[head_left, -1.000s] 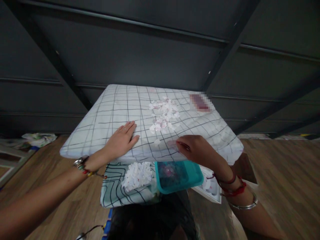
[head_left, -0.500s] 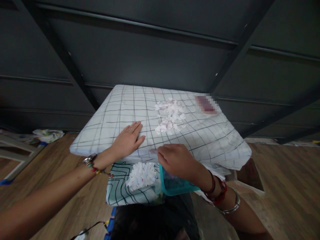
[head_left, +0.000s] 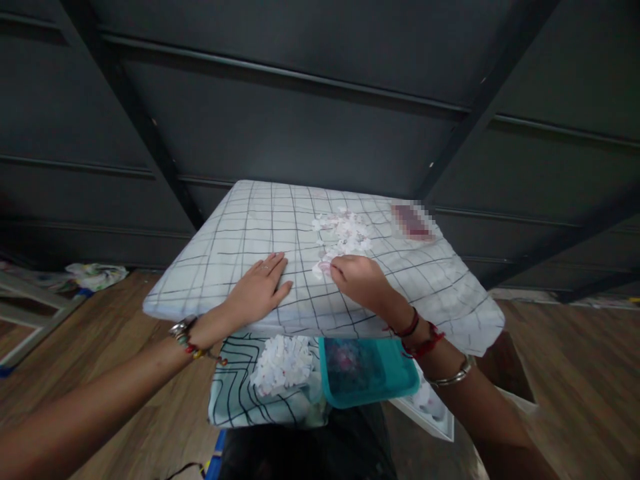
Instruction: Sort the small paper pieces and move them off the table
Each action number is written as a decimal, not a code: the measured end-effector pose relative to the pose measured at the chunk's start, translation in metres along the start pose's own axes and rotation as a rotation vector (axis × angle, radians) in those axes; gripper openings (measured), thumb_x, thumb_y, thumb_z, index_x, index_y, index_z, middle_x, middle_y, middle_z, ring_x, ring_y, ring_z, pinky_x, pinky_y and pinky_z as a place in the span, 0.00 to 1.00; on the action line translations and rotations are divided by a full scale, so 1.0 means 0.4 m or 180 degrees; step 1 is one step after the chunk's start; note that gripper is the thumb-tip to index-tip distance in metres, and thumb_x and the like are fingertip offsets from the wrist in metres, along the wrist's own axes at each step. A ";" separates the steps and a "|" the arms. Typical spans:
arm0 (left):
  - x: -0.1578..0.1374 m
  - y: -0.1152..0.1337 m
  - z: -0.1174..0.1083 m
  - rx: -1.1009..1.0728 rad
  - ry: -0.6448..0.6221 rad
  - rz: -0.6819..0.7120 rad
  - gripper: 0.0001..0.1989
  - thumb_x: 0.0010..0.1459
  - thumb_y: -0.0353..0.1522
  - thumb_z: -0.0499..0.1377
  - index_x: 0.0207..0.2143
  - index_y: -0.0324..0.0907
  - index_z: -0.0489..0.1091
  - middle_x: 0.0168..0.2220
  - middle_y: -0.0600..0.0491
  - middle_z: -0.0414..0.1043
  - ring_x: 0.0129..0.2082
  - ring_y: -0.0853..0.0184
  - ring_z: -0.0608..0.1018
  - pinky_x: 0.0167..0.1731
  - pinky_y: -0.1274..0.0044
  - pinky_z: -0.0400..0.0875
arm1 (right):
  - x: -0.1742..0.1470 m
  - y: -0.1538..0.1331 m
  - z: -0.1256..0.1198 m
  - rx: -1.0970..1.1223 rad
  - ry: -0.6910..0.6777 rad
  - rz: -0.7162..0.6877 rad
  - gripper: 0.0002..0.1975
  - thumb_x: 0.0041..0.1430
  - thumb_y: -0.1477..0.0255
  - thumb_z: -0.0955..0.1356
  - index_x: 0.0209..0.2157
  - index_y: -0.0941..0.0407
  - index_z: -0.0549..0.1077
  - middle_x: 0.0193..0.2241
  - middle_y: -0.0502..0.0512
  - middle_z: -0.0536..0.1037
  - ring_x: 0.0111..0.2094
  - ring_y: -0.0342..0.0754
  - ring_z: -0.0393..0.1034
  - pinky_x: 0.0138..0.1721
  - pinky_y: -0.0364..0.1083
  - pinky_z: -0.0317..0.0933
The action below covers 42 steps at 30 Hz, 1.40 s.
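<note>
My left hand (head_left: 257, 290) lies flat on the white checked cloth (head_left: 220, 233) covering the table, its fingers stretched out and holding nothing. Over the near edge of a loose pile of small white pieces (head_left: 345, 230), like paper scraps or labels, is my right hand (head_left: 363, 280). Its thumb and fingers are pinched together; whatever is between the tips is too small to make out. Below the table edge, a teal plastic tub (head_left: 370, 383) holds dark, see-through small items. Left of that tub, a second heap of white slips (head_left: 283, 363) rests on a green patterned cloth (head_left: 230, 393).
A blurred-out reddish item (head_left: 413, 220) lies at the table's back right. Dark panels (head_left: 300, 120) stand behind the table. A white box (head_left: 430, 407) sits beneath my right forearm, and an open carton (head_left: 505, 367) is on the floor at right.
My right hand has moved from above the tub forward to the near edge of the white pile, uncovering the tub. My left hand stays flat on the cloth.
</note>
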<state>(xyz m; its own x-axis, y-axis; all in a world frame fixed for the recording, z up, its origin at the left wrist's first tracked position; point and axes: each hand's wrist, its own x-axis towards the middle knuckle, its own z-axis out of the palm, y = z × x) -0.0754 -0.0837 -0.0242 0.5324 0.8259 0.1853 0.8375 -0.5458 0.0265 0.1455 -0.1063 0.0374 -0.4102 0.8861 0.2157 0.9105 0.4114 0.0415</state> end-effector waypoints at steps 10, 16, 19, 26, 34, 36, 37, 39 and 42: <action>-0.003 0.005 -0.005 0.0013 0.0015 -0.0028 0.28 0.62 0.41 0.42 0.57 0.29 0.54 0.60 0.40 0.51 0.60 0.58 0.53 0.56 0.66 0.51 | -0.004 -0.007 -0.017 0.0145 -0.0209 -0.0194 0.16 0.58 0.70 0.57 0.25 0.59 0.71 0.21 0.54 0.72 0.23 0.43 0.61 0.26 0.44 0.47; -0.003 0.003 -0.001 -0.0021 0.0036 -0.0025 0.28 0.62 0.41 0.41 0.57 0.30 0.53 0.60 0.41 0.50 0.60 0.58 0.53 0.56 0.66 0.51 | 0.015 0.006 0.000 0.0282 -0.0106 0.0128 0.14 0.56 0.73 0.57 0.23 0.59 0.70 0.20 0.53 0.70 0.22 0.41 0.57 0.26 0.43 0.45; -0.004 0.005 -0.004 -0.0037 0.0041 -0.0031 0.28 0.62 0.41 0.42 0.57 0.29 0.54 0.60 0.40 0.50 0.60 0.58 0.53 0.57 0.66 0.50 | 0.011 -0.001 0.002 0.0395 -0.0152 -0.0158 0.13 0.55 0.73 0.59 0.21 0.58 0.69 0.18 0.50 0.67 0.21 0.40 0.55 0.26 0.43 0.45; -0.002 0.006 -0.006 -0.0087 0.0022 -0.0055 0.28 0.62 0.41 0.42 0.57 0.30 0.54 0.60 0.41 0.50 0.60 0.58 0.53 0.57 0.66 0.50 | -0.004 0.017 -0.006 0.0568 0.0087 -0.0249 0.13 0.55 0.73 0.59 0.19 0.58 0.65 0.16 0.47 0.61 0.20 0.39 0.50 0.26 0.43 0.43; -0.006 0.008 -0.008 -0.0127 0.0026 -0.0068 0.28 0.62 0.41 0.41 0.57 0.31 0.54 0.60 0.42 0.50 0.60 0.59 0.52 0.57 0.65 0.49 | -0.036 -0.031 -0.005 0.0995 -0.0290 -0.0570 0.14 0.57 0.71 0.58 0.21 0.58 0.65 0.19 0.48 0.65 0.22 0.39 0.53 0.27 0.42 0.44; -0.006 0.009 -0.010 -0.0149 0.0022 -0.0074 0.27 0.62 0.41 0.41 0.57 0.31 0.53 0.60 0.42 0.49 0.60 0.59 0.52 0.57 0.66 0.49 | -0.041 -0.040 -0.012 0.1057 -0.0324 -0.0586 0.14 0.57 0.71 0.58 0.21 0.58 0.65 0.19 0.48 0.65 0.22 0.39 0.53 0.27 0.42 0.44; -0.006 0.009 -0.011 -0.0157 0.0013 -0.0077 0.27 0.62 0.41 0.41 0.57 0.31 0.53 0.60 0.41 0.49 0.60 0.59 0.52 0.57 0.66 0.49 | -0.042 -0.040 -0.015 0.1051 -0.0309 -0.0551 0.14 0.57 0.71 0.58 0.21 0.58 0.65 0.19 0.48 0.65 0.22 0.39 0.53 0.27 0.42 0.44; -0.005 0.009 -0.011 -0.0167 -0.0001 -0.0072 0.27 0.62 0.41 0.41 0.57 0.31 0.53 0.60 0.41 0.50 0.60 0.59 0.52 0.57 0.66 0.49 | -0.042 -0.032 -0.016 0.0994 -0.0212 -0.0389 0.13 0.56 0.72 0.58 0.21 0.58 0.66 0.18 0.48 0.65 0.22 0.40 0.53 0.27 0.43 0.44; -0.004 0.008 -0.009 -0.0176 0.0001 -0.0063 0.27 0.62 0.41 0.41 0.57 0.30 0.53 0.60 0.41 0.49 0.60 0.59 0.52 0.58 0.66 0.47 | -0.039 -0.016 -0.011 0.0864 -0.0111 -0.0154 0.12 0.56 0.72 0.58 0.21 0.58 0.66 0.19 0.49 0.65 0.22 0.40 0.54 0.27 0.43 0.44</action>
<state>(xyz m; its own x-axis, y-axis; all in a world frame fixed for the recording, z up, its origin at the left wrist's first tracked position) -0.0740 -0.0873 -0.0207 0.5158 0.8366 0.1845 0.8398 -0.5364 0.0844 0.1463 -0.1240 0.0382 -0.4587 0.8689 0.1859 0.8445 0.4913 -0.2129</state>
